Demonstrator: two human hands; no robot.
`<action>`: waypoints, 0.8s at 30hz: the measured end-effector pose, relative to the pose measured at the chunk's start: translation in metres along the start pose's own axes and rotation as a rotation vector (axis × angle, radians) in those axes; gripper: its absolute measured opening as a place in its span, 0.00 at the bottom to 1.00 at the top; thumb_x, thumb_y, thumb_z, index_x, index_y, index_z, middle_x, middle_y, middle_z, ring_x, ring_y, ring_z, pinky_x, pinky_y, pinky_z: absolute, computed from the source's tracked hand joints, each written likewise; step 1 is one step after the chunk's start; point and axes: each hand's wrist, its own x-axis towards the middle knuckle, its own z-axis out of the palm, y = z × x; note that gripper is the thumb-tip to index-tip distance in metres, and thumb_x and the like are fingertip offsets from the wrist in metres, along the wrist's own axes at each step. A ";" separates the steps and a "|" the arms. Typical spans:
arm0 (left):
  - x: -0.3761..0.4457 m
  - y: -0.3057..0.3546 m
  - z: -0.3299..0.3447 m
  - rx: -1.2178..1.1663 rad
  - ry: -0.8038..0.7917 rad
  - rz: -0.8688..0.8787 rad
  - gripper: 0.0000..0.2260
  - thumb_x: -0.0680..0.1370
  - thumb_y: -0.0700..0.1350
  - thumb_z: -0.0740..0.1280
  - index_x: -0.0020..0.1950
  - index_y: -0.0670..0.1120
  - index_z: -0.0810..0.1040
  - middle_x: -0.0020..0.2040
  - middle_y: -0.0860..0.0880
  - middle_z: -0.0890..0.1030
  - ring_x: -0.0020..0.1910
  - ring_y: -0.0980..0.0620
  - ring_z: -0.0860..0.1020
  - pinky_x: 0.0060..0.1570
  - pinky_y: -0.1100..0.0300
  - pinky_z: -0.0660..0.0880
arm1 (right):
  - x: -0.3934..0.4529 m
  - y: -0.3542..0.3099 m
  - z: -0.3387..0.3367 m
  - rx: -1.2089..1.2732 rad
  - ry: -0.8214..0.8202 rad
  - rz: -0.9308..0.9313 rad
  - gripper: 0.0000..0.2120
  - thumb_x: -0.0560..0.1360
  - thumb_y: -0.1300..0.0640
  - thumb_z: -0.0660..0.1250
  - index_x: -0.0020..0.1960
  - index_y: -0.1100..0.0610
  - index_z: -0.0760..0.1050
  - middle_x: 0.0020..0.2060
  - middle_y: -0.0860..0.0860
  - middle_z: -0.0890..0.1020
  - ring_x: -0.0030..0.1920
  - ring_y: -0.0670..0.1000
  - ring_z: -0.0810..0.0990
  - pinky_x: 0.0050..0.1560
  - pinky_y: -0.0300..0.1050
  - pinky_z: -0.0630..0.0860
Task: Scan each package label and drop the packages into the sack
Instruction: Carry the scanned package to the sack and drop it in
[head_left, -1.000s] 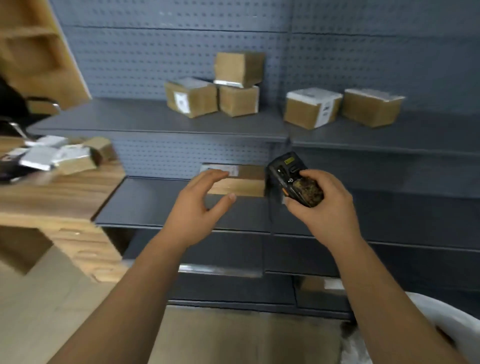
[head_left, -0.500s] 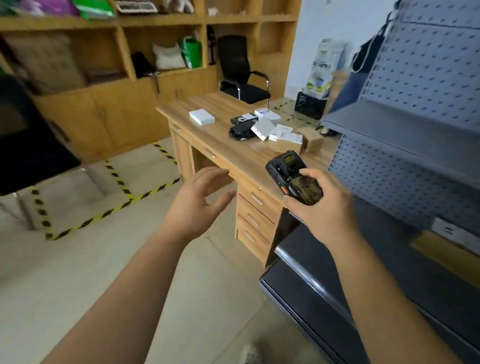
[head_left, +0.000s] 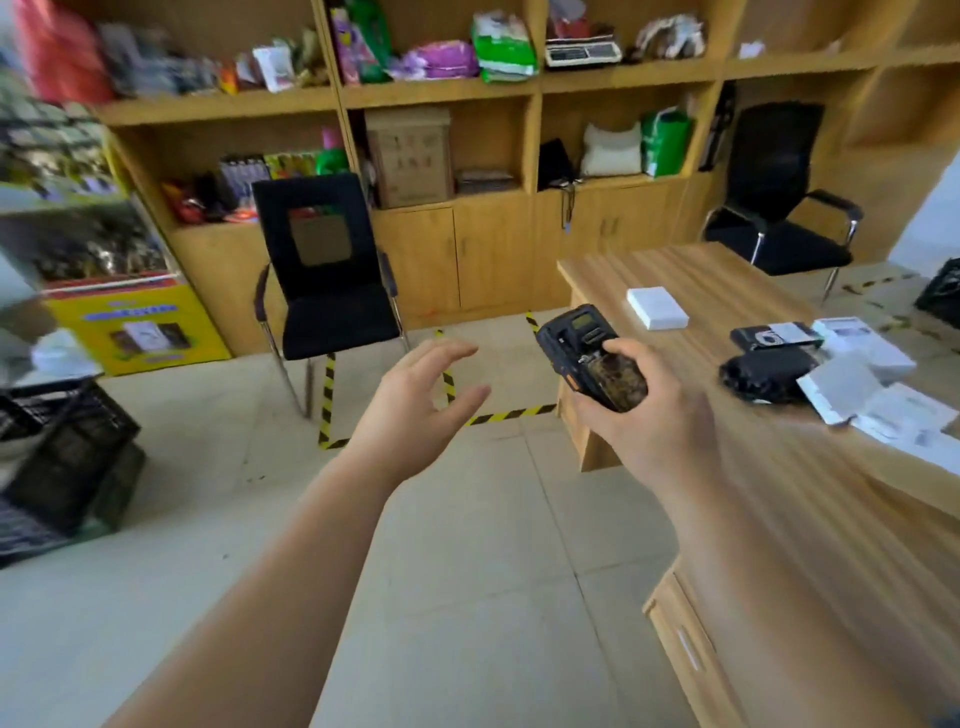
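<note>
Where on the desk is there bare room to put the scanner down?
Bare wood lies on the desk behind the white box, and along the near edge below the right hand holding the scanner. The right side is crowded with the black pouch and white packages.

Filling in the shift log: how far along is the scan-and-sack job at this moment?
Nothing looks done: no sack is in view. In hand: the right hand grips the scanner; the left hand is open and empty. Left: the white packages on the desk lie untouched.
</note>
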 end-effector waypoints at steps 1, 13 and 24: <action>0.016 -0.008 0.001 0.003 0.005 -0.009 0.21 0.79 0.54 0.67 0.71 0.53 0.72 0.69 0.57 0.73 0.67 0.60 0.69 0.68 0.60 0.67 | 0.015 0.003 0.011 0.004 -0.012 0.005 0.27 0.65 0.48 0.79 0.62 0.45 0.76 0.55 0.44 0.80 0.50 0.41 0.73 0.45 0.29 0.62; 0.276 -0.073 0.114 -0.184 -0.277 0.186 0.19 0.78 0.53 0.68 0.69 0.53 0.74 0.65 0.60 0.75 0.62 0.61 0.70 0.66 0.58 0.68 | 0.161 0.105 0.068 -0.161 0.195 0.340 0.26 0.64 0.45 0.77 0.60 0.43 0.75 0.53 0.41 0.78 0.52 0.43 0.75 0.54 0.46 0.77; 0.388 0.014 0.290 -0.340 -0.690 0.526 0.18 0.78 0.53 0.69 0.67 0.53 0.76 0.64 0.56 0.77 0.64 0.56 0.72 0.66 0.53 0.70 | 0.157 0.196 -0.012 -0.369 0.560 0.787 0.27 0.64 0.49 0.78 0.61 0.42 0.75 0.54 0.38 0.74 0.51 0.41 0.72 0.48 0.41 0.69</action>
